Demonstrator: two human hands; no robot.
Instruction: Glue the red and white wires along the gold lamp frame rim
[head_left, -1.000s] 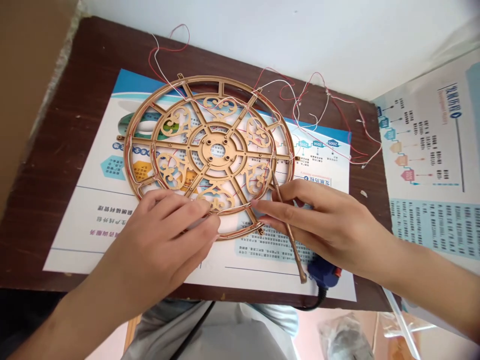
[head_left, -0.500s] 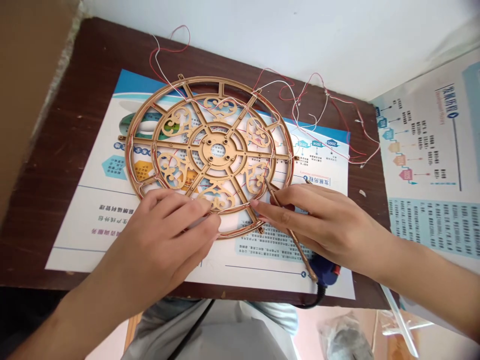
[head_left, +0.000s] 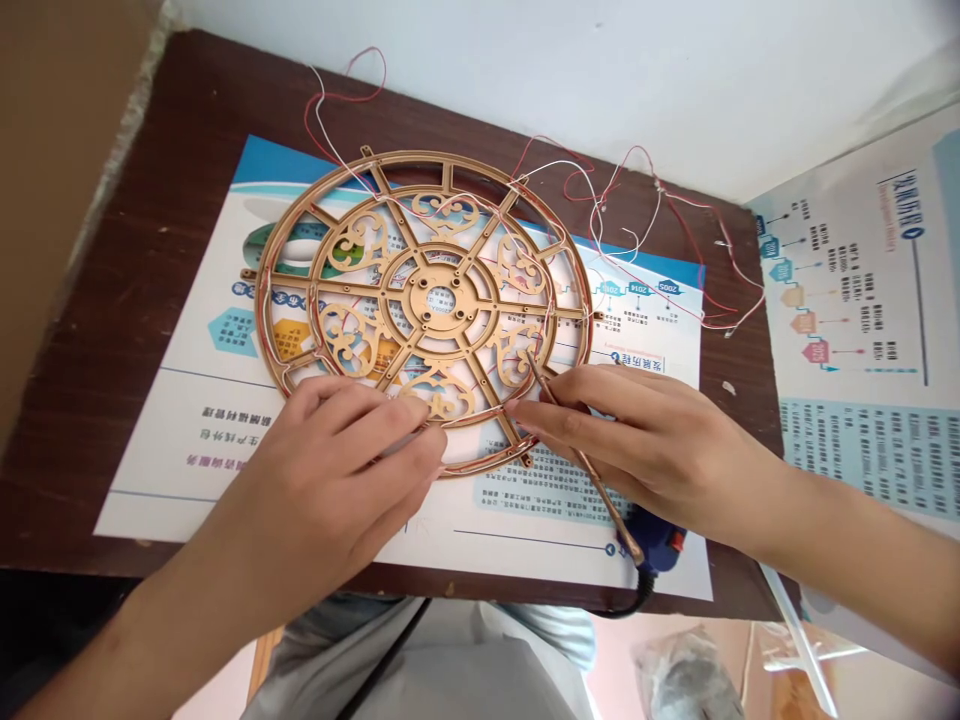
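A round gold openwork frame (head_left: 442, 300), with spokes, scroll ornaments and a hub, lies on printed paper. Red and white wires (head_left: 480, 205) run along its rings. My left hand (head_left: 352, 460) is closed over the frame's near rim; the fingertips are partly hidden. In my right hand (head_left: 637, 430) is a thin brownish metal stick with a flattened end (head_left: 611, 510), slanting between the fingers. Its tip is over the lower right scroll. The right fingertips touch the wired inner ring near a spoke.
Loose red and white wires (head_left: 600, 200) trail over the dark brown table (head_left: 82, 400) toward the white wall. A blue tool body (head_left: 656, 540) with a red switch and black cord lies partly under my right hand. Printed sheets (head_left: 862, 400) are on the right. A clear plastic bag (head_left: 686, 675) sits below the table edge.
The whole view has shifted slightly. Both hands keep nearly the same places on the frame. The stick's tip has moved a little away and left over the scroll.
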